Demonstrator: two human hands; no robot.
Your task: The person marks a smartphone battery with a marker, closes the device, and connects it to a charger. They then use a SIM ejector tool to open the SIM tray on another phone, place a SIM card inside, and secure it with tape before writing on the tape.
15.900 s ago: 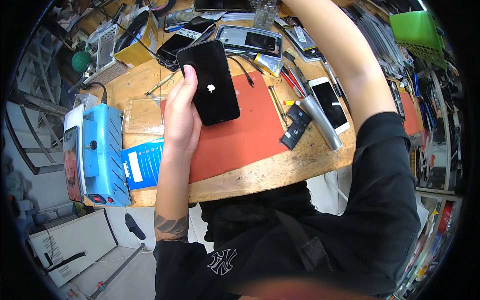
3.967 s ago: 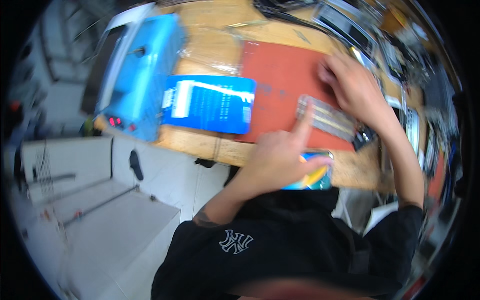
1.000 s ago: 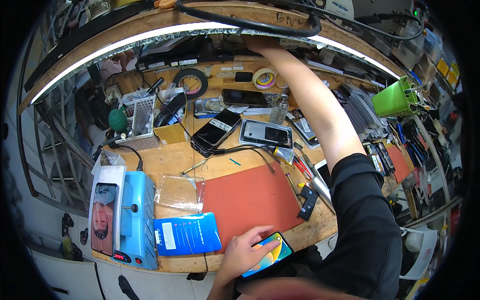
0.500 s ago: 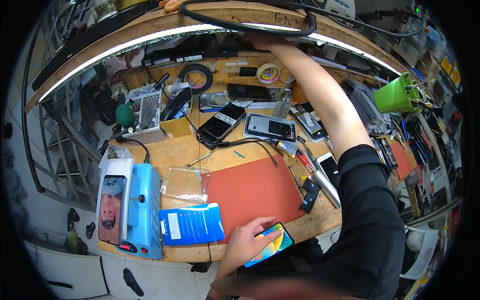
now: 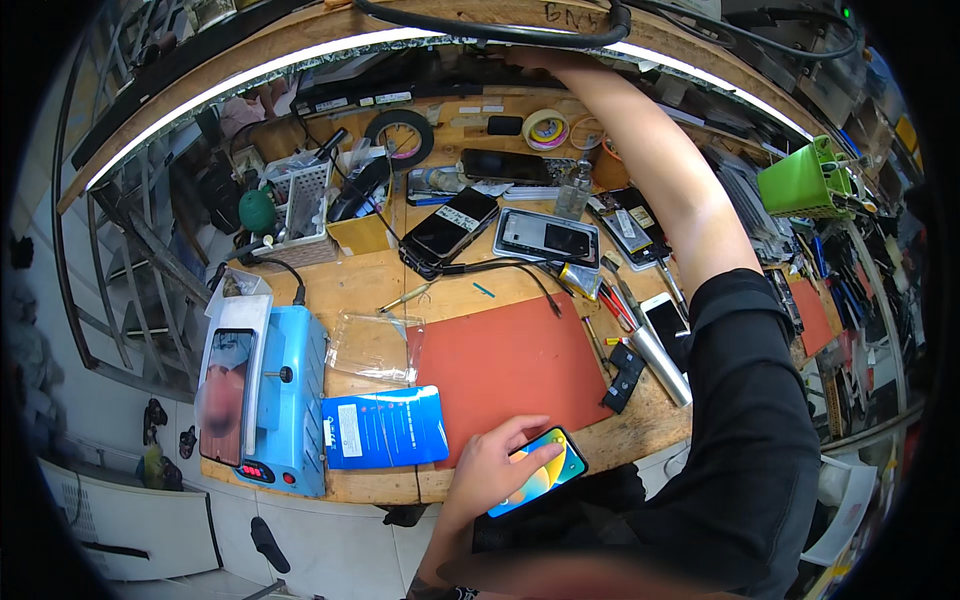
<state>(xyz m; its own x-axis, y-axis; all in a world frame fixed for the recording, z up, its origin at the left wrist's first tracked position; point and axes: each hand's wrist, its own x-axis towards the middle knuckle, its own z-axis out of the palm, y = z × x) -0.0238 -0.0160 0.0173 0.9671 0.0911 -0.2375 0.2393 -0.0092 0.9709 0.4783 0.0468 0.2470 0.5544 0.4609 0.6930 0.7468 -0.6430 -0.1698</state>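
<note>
A smartphone [image 5: 545, 478] with a lit, colourful screen rests in my left hand [image 5: 492, 472] at the bench's front edge. The fingers lie around it, with the thumb over the glass. My right arm stretches far across the bench to the dark space behind the light strip. There my right hand [image 5: 532, 60] is mostly hidden in shadow, and its fingers do not show. Just beyond the left hand lies a red-brown work mat [image 5: 510, 360]. Left of the mat are a blue printed packet [image 5: 385, 430] and a clear plastic case [image 5: 375, 347].
A blue machine [image 5: 295, 390] bearing another phone [image 5: 230, 395] stands at left. Farther back lie several phones, tape rolls [image 5: 545, 130], a glass bottle [image 5: 573, 190] and cables. A silver tube [image 5: 662, 367] and a black part [image 5: 622, 378] flank the mat. A green basket [image 5: 805, 185] hangs at right.
The view has shifted slightly, so the bench items appear a little to the right. My left hand still holds the smartphone, and my right arm stays outstretched toward the back.
</note>
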